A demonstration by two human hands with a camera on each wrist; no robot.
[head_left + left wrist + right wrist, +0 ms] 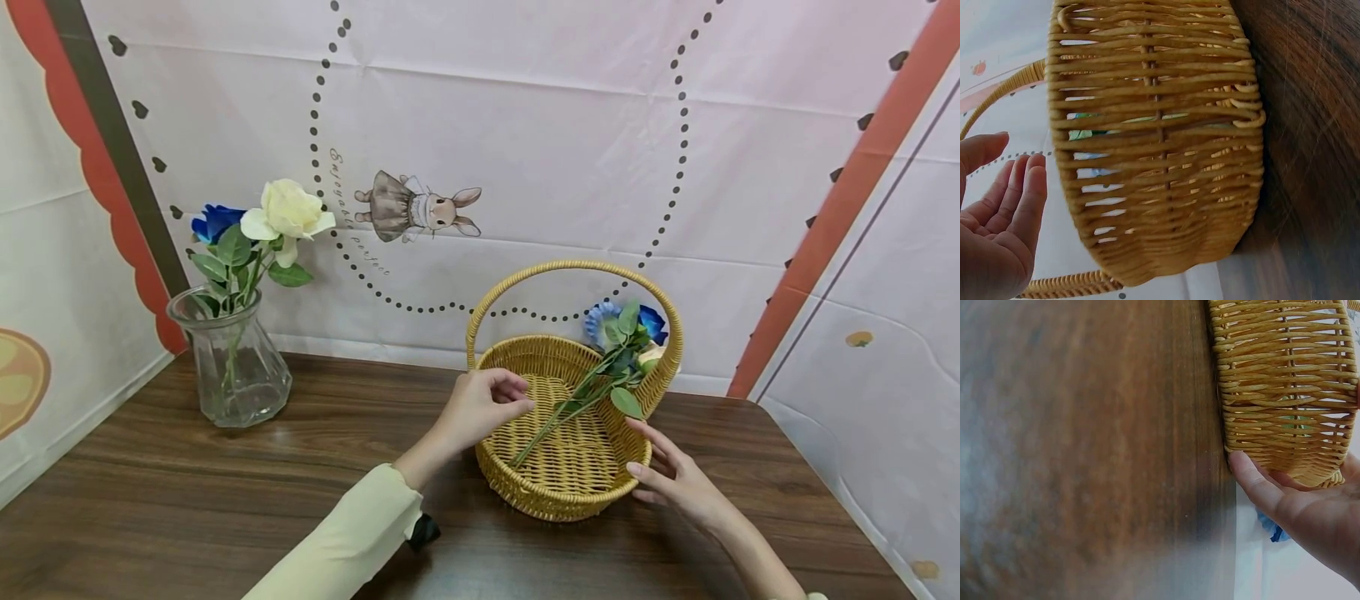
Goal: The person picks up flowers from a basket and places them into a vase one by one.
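A yellow wicker basket point(558, 504) with a tall arched handle point(573, 267) stands on the table. Artificial flowers lie slantwise in it: a light blue flower point(602, 325), a dark blue rose point(652, 323) and a partly hidden cream one point(651, 358). Their heads lean over the far right rim, with stems point(551, 427) reaching to the near left. My left hand point(480, 408) hovers over the basket's left side, thumb and fingers apart, holding nothing. Against the right outer wall rests my right hand point(678, 483), fingers fairly straight; the left wrist view shows the woven wall.
A clear glass vase point(243, 375) at the left holds a blue rose point(217, 223) and a cream rose point(288, 210). Behind the brown wooden table point(142, 492) hangs a printed cloth point(510, 167) with a rabbit figure. The table's right edge lies beyond the right hand.
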